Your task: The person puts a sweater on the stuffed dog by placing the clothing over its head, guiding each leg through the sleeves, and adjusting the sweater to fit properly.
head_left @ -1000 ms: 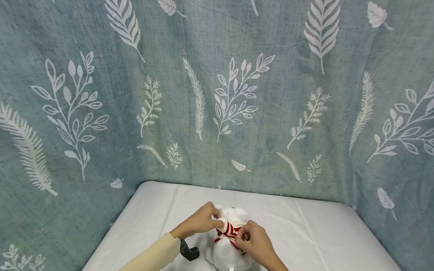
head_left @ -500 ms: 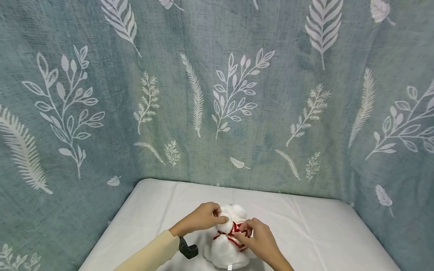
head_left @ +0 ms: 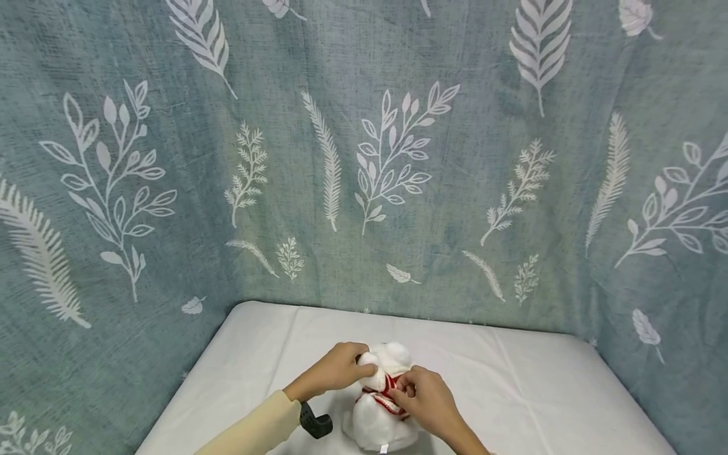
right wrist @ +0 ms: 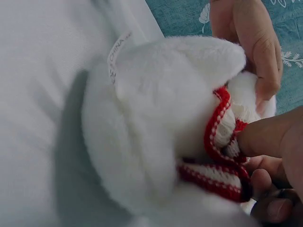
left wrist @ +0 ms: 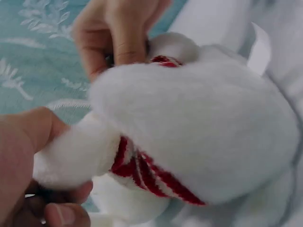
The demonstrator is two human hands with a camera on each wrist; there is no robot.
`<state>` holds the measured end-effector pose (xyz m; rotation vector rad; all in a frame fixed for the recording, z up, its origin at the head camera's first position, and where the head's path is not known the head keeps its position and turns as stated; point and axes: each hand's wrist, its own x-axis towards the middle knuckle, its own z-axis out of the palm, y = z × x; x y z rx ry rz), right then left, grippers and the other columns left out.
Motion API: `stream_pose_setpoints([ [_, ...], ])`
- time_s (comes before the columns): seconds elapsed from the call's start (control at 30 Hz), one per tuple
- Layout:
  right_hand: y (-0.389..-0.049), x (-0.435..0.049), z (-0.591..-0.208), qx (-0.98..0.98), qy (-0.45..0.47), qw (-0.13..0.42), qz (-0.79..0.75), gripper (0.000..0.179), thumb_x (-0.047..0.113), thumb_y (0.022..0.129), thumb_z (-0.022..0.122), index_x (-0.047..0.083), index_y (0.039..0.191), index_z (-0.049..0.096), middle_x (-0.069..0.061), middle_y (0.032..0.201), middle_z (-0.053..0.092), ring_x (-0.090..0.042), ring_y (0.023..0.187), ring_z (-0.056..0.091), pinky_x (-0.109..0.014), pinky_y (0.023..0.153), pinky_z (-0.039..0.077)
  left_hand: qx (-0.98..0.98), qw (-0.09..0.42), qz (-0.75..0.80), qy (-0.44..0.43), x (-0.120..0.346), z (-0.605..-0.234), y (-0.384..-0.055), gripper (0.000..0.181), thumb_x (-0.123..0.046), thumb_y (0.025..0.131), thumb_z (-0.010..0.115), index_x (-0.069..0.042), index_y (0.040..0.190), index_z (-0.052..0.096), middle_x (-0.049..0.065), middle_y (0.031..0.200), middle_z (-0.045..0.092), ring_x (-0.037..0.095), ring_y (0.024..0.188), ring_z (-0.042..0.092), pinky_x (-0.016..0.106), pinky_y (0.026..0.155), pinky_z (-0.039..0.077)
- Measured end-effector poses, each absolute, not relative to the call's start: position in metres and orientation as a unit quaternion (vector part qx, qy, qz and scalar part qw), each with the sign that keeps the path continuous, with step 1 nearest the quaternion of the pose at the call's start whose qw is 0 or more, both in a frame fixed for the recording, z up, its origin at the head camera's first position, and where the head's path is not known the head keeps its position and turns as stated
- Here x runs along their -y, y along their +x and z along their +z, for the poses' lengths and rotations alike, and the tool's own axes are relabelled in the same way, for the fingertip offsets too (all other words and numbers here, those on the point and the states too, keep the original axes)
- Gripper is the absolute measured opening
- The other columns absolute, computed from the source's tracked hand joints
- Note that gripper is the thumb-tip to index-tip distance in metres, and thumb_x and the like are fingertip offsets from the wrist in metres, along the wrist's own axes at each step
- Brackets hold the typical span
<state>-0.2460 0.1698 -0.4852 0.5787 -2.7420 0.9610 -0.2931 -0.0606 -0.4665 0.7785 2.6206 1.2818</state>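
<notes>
A white plush toy sits near the front of the white surface, its tagged rear toward the head camera. A red-and-cream knitted garment wraps its upper body. My left hand pinches a rounded white plush limb that sticks out past the knit. On the other side, my right hand pinches the garment's red-edged knit between thumb and fingers. The right wrist view shows this knit bunched against the fur, with part of it hidden by my fingers.
Patterned blue-green fabric hangs behind and at both sides of the white-covered surface. A black wrist device sits below my left wrist. A white tag sticks out of the toy's fur.
More of the rounded white limb shows beyond the knit under my left thumb. My right fingers have shifted on the red knit, and the band around the toy has changed its folds.
</notes>
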Motion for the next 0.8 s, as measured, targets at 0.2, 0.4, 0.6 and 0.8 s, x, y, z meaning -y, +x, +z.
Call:
stream_pose_setpoints([
  [0.2,-0.242,-0.175,-0.484,0.928,0.19,0.072,0.312,0.026,0.024,0.086,0.083,0.023,0.069,0.064,0.009,0.069,0.046,-0.002,0.057,0.041,-0.023,0.051,0.036,-0.845,0.087,0.484,0.211,0.062,-0.474,-0.297,0.026,-0.023,0.095,0.066,-0.014,0.076,0.05,-0.002,0.07,0.043,0.013,0.065,0.04,0.031,0.061,0.035],
  [0.4,-0.242,-0.169,-0.482,0.93,0.168,0.062,0.321,0.025,0.038,0.086,0.083,0.025,0.071,0.067,0.009,0.068,0.049,-0.003,0.057,0.043,-0.024,0.051,0.036,-0.877,0.031,0.417,0.238,0.06,-0.476,-0.298,0.039,-0.043,0.094,0.069,-0.019,0.071,0.048,-0.008,0.061,0.038,0.007,0.055,0.033,0.026,0.054,0.031],
  [0.6,-0.244,-0.16,-0.483,0.934,0.154,0.085,0.311,0.032,0.049,0.084,0.082,0.028,0.066,0.065,0.01,0.066,0.048,-0.003,0.056,0.044,-0.023,0.049,0.037,-0.894,0.008,0.356,0.27,0.06,-0.478,-0.294,0.044,-0.057,0.09,0.07,-0.022,0.07,0.052,-0.01,0.058,0.044,0.004,0.049,0.037,0.023,0.049,0.032],
  [0.8,-0.244,-0.153,-0.486,0.936,0.159,0.105,0.297,0.028,0.031,0.086,0.082,0.027,0.065,0.063,0.011,0.065,0.046,-0.002,0.055,0.042,-0.023,0.049,0.037,-0.884,0.013,0.359,0.299,0.062,-0.478,-0.294,0.035,-0.051,0.094,0.069,-0.024,0.073,0.061,-0.013,0.06,0.05,0.002,0.05,0.043,0.021,0.049,0.036],
])
